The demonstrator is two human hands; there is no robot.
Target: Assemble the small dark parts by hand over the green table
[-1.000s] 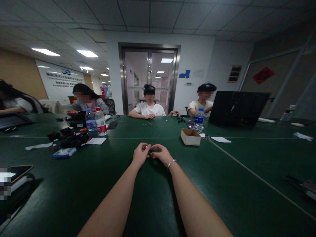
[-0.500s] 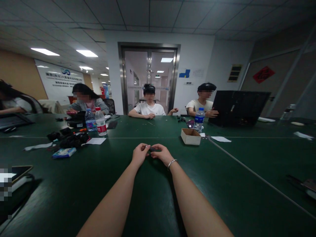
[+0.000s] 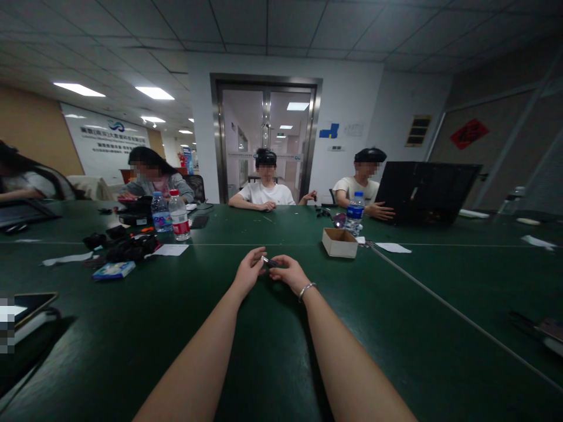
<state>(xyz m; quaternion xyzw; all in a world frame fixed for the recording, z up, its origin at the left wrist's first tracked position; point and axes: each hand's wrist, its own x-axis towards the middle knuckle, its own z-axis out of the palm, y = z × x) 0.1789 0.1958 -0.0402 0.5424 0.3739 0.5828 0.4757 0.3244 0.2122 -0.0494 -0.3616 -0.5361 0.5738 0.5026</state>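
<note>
Both my arms stretch forward over a dark green table [image 3: 396, 328]. My left hand [image 3: 248, 271] and my right hand [image 3: 290, 274] meet at the middle, fingertips together on a small dark object [image 3: 270, 263] with a pale tip. The object is held just above the table top; most of it is hidden by my fingers. A thin bracelet sits on my right wrist.
A small open cardboard box [image 3: 339, 242] stands beyond my right hand. Two water bottles [image 3: 179, 216] and dark gear lie at the left, another bottle [image 3: 354, 214] by a black laptop [image 3: 422, 192]. Other people sit along the far edge and at the left.
My hands have lifted slightly and the small object has tilted, its pale tip showing. The person at the far right has reached a hand toward the laptop.
</note>
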